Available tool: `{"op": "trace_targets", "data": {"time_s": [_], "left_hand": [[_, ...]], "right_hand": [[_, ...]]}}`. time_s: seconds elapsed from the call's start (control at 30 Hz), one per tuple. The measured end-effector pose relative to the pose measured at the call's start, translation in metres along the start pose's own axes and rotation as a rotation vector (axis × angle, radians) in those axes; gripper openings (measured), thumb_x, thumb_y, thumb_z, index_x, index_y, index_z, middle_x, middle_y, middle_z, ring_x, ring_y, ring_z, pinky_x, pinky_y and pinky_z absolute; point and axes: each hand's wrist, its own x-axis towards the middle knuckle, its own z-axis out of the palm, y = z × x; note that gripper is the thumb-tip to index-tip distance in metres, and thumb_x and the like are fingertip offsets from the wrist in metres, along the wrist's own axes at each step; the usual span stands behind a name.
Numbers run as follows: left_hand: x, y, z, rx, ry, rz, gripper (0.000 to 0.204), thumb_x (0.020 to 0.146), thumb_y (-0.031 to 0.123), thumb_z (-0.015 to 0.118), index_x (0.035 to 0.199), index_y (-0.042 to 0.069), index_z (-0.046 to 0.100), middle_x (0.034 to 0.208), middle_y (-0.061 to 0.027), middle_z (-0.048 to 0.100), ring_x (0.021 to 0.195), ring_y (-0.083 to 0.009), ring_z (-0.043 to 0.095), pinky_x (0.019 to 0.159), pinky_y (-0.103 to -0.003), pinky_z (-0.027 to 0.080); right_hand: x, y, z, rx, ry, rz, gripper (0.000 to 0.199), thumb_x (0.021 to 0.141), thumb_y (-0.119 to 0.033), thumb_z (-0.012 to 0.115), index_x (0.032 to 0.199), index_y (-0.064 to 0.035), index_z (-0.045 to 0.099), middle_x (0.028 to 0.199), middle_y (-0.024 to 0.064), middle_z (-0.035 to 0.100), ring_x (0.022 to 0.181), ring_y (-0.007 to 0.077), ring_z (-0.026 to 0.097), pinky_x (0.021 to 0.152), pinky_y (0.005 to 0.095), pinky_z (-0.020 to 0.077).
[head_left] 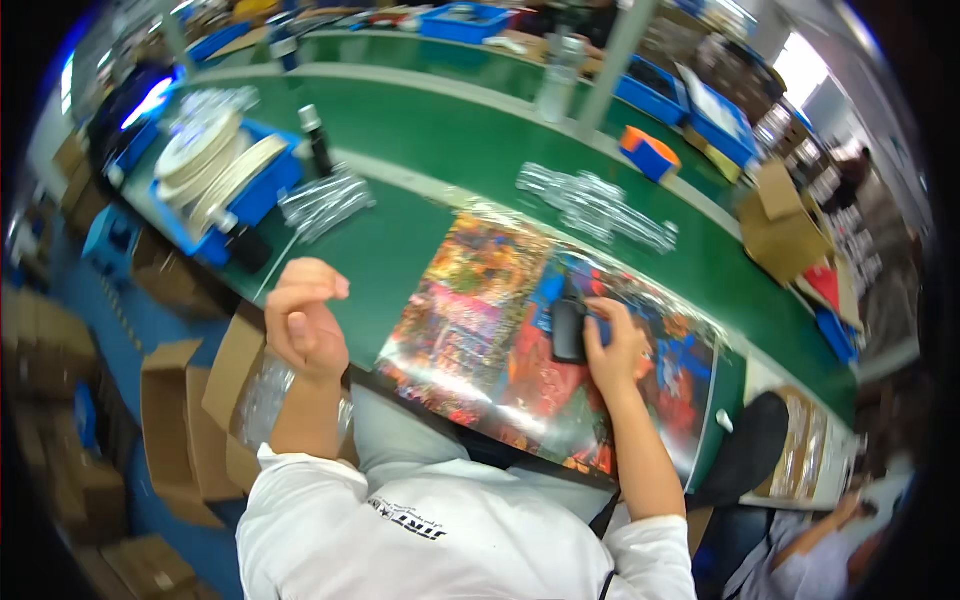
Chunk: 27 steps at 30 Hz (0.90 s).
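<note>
White sleeves come up from below, the left hand (303, 325) curled loosely in the air, holding nothing, by the table (440, 150) edge, while the right hand (613, 345) presses a black block (568, 328) onto the shiny colourful poster (500, 330) lying flat on the green table.

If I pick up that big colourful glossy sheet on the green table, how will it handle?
The colourful sheet looks thin and wide, so it would probably flop and sag if lifted by one edge. Its shiny surface suggests it may slide easily on the green table. The right hand presses a black object on it, likely keeping it flat.
</note>
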Motion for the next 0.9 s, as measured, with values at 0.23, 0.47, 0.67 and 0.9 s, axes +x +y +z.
{"op": "trace_targets", "data": {"time_s": [0.23, 0.47, 0.67, 0.9], "left_hand": [[-0.164, -0.05, -0.221, 0.7, 0.502, -0.707, 0.028, 0.097, 0.021, 0.04, 0.079, 0.005, 0.054, 0.069, -0.0006, 0.05, 0.064, -0.0075, 0.045, 0.059, -0.023, 0.038], [-0.449, -0.05, -0.381, 1.348, 0.335, -1.573, 0.048, 0.075, 0.034, 0.064, 0.107, 0.0, 0.055, 0.099, -0.0241, 0.061, 0.098, -0.0363, 0.058, 0.085, -0.041, 0.045], [-0.489, -0.048, -0.316, 1.317, 0.126, -2.083, 0.062, 0.071, 0.033, 0.067, 0.121, 0.001, 0.05, 0.119, -0.0235, 0.054, 0.108, -0.0353, 0.055, 0.093, -0.042, 0.042], [-0.486, -0.069, -0.324, 1.435, -0.612, -1.663, 0.061, 0.07, 0.022, 0.071, 0.123, 0.002, 0.047, 0.119, -0.0206, 0.053, 0.113, -0.0352, 0.05, 0.095, -0.042, 0.041]], "right_hand": [[-0.012, 0.031, -0.002, 0.139, 0.008, 0.192, 0.021, 0.084, -0.004, 0.056, 0.104, -0.0014, 0.058, 0.094, 0.0072, 0.06, 0.08, 0.0148, 0.058, 0.073, 0.0249, 0.0461], [-0.012, 0.05, 0.013, 0.311, -0.02, 0.296, 0.026, 0.088, -0.002, 0.051, 0.114, -0.0033, 0.051, 0.102, 0.0041, 0.055, 0.082, 0.0117, 0.053, 0.067, 0.0218, 0.0437], [-0.011, 0.048, 0.01, 0.197, 0.026, 0.32, 0.026, 0.089, -0.002, 0.05, 0.115, -0.0034, 0.05, 0.104, 0.0048, 0.053, 0.087, 0.0112, 0.051, 0.067, 0.0216, 0.0422], [-0.01, 0.044, 0.003, 0.046, 0.046, 0.328, 0.026, 0.09, -0.006, 0.049, 0.116, -0.0034, 0.05, 0.104, 0.005, 0.053, 0.083, 0.0105, 0.049, 0.069, 0.0222, 0.0403]]}}
